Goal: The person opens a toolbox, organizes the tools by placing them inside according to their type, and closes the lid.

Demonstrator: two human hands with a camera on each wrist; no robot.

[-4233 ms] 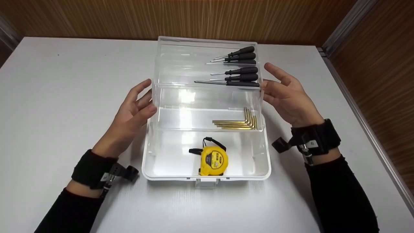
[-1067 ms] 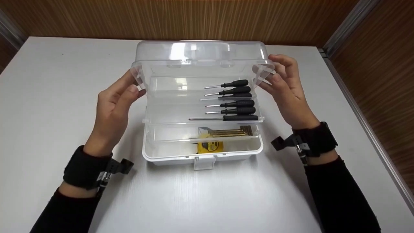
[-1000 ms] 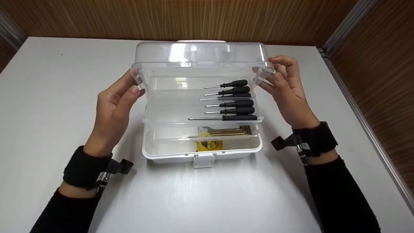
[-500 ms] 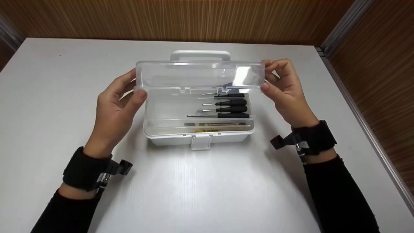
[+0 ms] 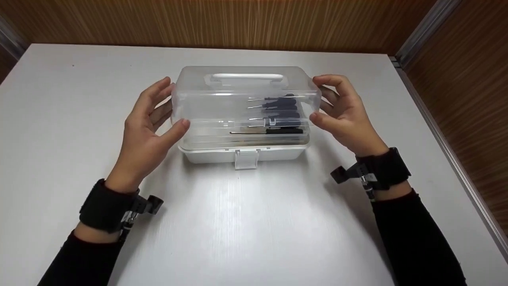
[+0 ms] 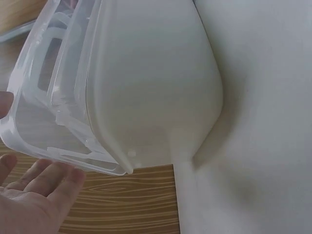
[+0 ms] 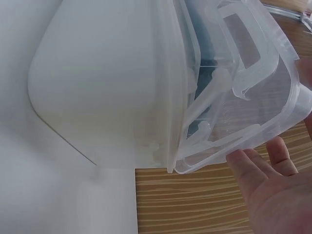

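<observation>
Since half a second ago the clear lid (image 5: 242, 93) has swung the rest of the way down over the toolbox (image 5: 244, 153), and the trays that stood fanned open a few seconds back now sit folded beneath it.

Left of the toolbox, the left hand (image 5: 149, 127) cups the lid's end, thumb pressed on the front corner, fingers spread along the side and only lightly bent; it steadies the lid more than it clamps it. The toolbox itself stands on the white table (image 5: 246, 230), in the middle toward the far edge, with black screwdrivers (image 5: 278, 115) dim behind the plastic and the white handle (image 5: 246, 77) lying flat on top. Below the lid, at the front, the latch (image 5: 246, 159) hangs down, seemingly not yet snapped shut. Right of the toolbox, the right hand (image 5: 343, 115) mirrors the other, thumb and curved fingers pinching the lid's end.

My worry: with the latch loose, lifting by the handle could let the lid spring up and spill the trays. Uneven pressure from either hand might also seat the lid crooked.
</observation>
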